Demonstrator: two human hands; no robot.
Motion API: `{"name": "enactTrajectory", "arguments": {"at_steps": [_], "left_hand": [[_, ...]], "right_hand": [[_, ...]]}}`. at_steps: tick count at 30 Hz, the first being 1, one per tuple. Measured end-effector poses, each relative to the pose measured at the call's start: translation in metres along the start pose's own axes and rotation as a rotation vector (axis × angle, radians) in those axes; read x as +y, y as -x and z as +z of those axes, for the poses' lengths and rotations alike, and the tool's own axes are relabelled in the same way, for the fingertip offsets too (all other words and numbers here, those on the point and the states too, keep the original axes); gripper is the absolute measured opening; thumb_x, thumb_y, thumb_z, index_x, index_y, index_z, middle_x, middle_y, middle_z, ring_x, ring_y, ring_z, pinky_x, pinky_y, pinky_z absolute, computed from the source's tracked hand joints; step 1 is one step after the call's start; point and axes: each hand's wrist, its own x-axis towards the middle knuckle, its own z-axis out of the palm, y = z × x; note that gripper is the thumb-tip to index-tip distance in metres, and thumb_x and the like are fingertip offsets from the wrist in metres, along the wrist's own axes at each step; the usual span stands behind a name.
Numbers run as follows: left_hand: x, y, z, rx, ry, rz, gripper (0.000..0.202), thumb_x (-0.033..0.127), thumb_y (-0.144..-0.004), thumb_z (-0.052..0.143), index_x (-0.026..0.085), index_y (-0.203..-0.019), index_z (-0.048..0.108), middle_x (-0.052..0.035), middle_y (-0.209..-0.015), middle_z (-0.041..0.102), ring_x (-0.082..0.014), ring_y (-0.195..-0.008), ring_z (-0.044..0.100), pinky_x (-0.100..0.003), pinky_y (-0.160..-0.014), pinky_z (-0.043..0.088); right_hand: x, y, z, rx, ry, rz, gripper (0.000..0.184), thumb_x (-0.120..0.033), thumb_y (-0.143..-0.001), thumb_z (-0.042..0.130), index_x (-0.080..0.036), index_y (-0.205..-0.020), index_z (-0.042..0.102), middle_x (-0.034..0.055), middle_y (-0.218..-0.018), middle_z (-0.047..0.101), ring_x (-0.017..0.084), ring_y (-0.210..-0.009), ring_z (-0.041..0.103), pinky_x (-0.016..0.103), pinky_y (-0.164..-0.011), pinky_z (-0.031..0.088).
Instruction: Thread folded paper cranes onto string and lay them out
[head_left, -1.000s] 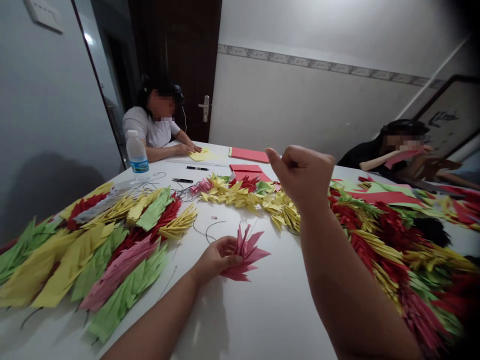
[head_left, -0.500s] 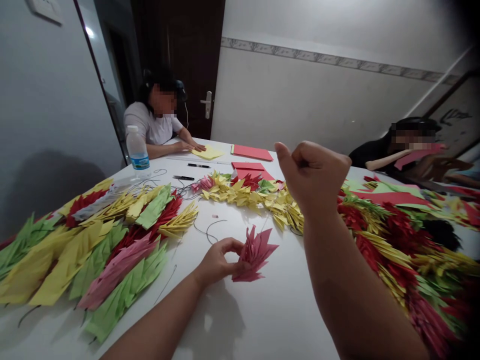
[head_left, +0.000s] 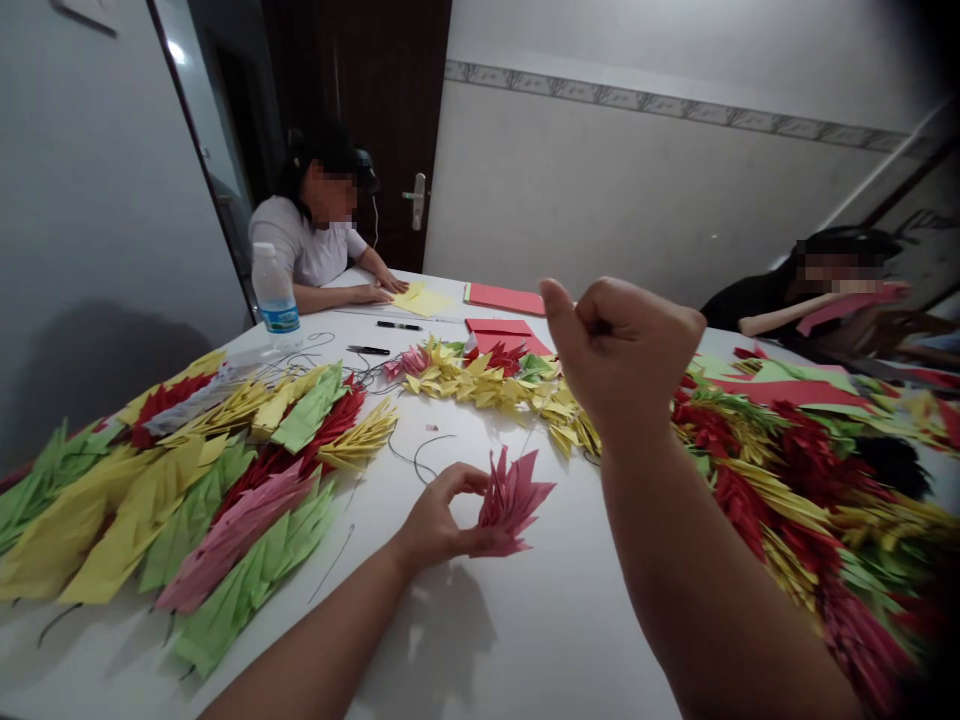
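Head view: the left hand (head_left: 436, 520) pinches a pink paper flower (head_left: 517, 500) over the white table (head_left: 570, 620), slightly farther right than a second ago.
The right hand (head_left: 626, 350) stays fisted, any contents hidden; folded-paper strips (head_left: 236, 540) lie leftward, a dark door (head_left: 375, 90) beyond.

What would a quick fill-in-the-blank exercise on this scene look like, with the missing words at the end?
The left hand holds a paper flower coloured ____.
The right hand is curled into a ____.
The bottle has a label coloured mainly ____.
The tabletop is coloured ____.

Missing words: pink; fist; blue; white.
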Motion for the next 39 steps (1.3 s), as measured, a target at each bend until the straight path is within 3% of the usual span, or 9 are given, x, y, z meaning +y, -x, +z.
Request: {"name": "enactTrajectory", "arguments": {"at_steps": [2,5,12,20,23,26,30,35,39], "left_hand": [[0.0,0.001,0.0,0.019,0.077,-0.023,0.057,0.038,-0.053,0.076,0.016,-0.102,0.054,-0.009,-0.105,0.055,-0.0216,-0.098,0.052,-0.033,-0.089,0.038],[0.002,0.002,-0.001,0.035,0.112,-0.093,0.056,0.042,-0.055,0.074,0.017,-0.102,0.055,-0.0099,-0.111,0.055,-0.0242,-0.105,0.049,-0.035,-0.093,0.034],[0.013,0.0,-0.001,0.011,-0.029,-0.052,0.036,0.042,-0.057,0.072,0.015,-0.079,0.061,-0.0037,-0.084,0.054,-0.0182,-0.083,0.051,-0.03,-0.079,0.039],[0.011,0.001,0.0,0.008,-0.126,-0.039,0.033,0.038,-0.057,0.074,0.017,-0.077,0.058,-0.0016,-0.082,0.05,-0.0159,-0.08,0.049,-0.029,-0.076,0.038],[0.007,0.001,-0.001,-0.003,-0.101,0.025,0.044,0.04,-0.051,0.077,0.018,-0.084,0.056,-0.0041,-0.093,0.05,-0.0193,-0.09,0.049,-0.032,-0.083,0.037],[0.003,0.002,-0.002,-0.003,-0.052,0.084,0.066,0.046,-0.048,0.077,0.019,-0.102,0.05,-0.0086,-0.109,0.046,-0.0244,-0.104,0.044,-0.036,-0.091,0.034],[0.0,0.005,0.001,-0.016,0.09,0.061,0.087,0.05,-0.05,0.075,0.022,-0.122,0.035,-0.0109,-0.12,0.043,-0.0255,-0.109,0.043,-0.038,-0.095,0.032],[0.003,0.01,0.013,-0.108,0.179,0.001,0.095,0.04,-0.05,0.078,0.023,-0.128,0.025,-0.0102,-0.113,0.045,-0.0219,-0.097,0.05,-0.035,-0.085,0.041],[0.01,0.013,0.018,-0.164,0.222,-0.127,0.067,0.036,-0.066,0.069,0.018,-0.121,0.035,-0.0071,-0.096,0.054,-0.0158,-0.081,0.053,-0.032,-0.077,0.043]], "right_hand": [[-0.006,0.003,0.001,-0.027,-0.006,-0.032,0.044,-0.037,-0.083,0.047,-0.019,-0.048,0.028,-0.0061,-0.044,0.021,0.007,-0.043,0.027,0.023,-0.045,0.022],[-0.011,0.007,0.004,-0.064,-0.031,-0.068,0.046,-0.035,-0.083,0.048,-0.018,-0.046,0.028,-0.006,-0.044,0.021,0.007,-0.041,0.026,0.023,-0.045,0.022],[-0.012,0.006,0.007,-0.036,-0.008,-0.066,0.045,-0.034,-0.082,0.049,-0.018,-0.046,0.026,-0.0062,-0.043,0.02,0.007,-0.041,0.022,0.023,-0.043,0.021],[-0.013,0.009,0.006,-0.02,0.002,-0.034,0.047,-0.043,-0.082,0.047,-0.019,-0.047,0.026,-0.0059,-0.041,0.021,0.007,-0.041,0.024,0.023,-0.042,0.022],[-0.013,0.009,0.005,-0.019,-0.015,-0.027,0.048,-0.042,-0.082,0.048,-0.019,-0.046,0.026,-0.0059,-0.041,0.022,0.007,-0.041,0.024,0.023,-0.043,0.022],[-0.015,0.007,0.002,-0.022,-0.041,-0.032,0.049,-0.042,-0.082,0.048,-0.018,-0.046,0.026,-0.0058,-0.041,0.022,0.007,-0.041,0.024,0.023,-0.043,0.021],[-0.024,0.006,0.002,-0.106,-0.078,-0.065,0.049,-0.046,-0.083,0.045,-0.018,-0.045,0.031,-0.0055,-0.041,0.025,0.007,-0.041,0.026,0.022,-0.044,0.021],[-0.034,0.002,0.024,-0.258,-0.052,-0.06,0.046,-0.047,-0.081,0.045,-0.018,-0.047,0.039,-0.0049,-0.041,0.031,0.007,-0.042,0.03,0.022,-0.044,0.019],[-0.026,0.0,0.052,-0.352,0.023,0.043,0.04,-0.042,-0.081,0.047,-0.017,-0.05,0.044,-0.0035,-0.043,0.036,0.008,-0.044,0.033,0.023,-0.046,0.018]]}}
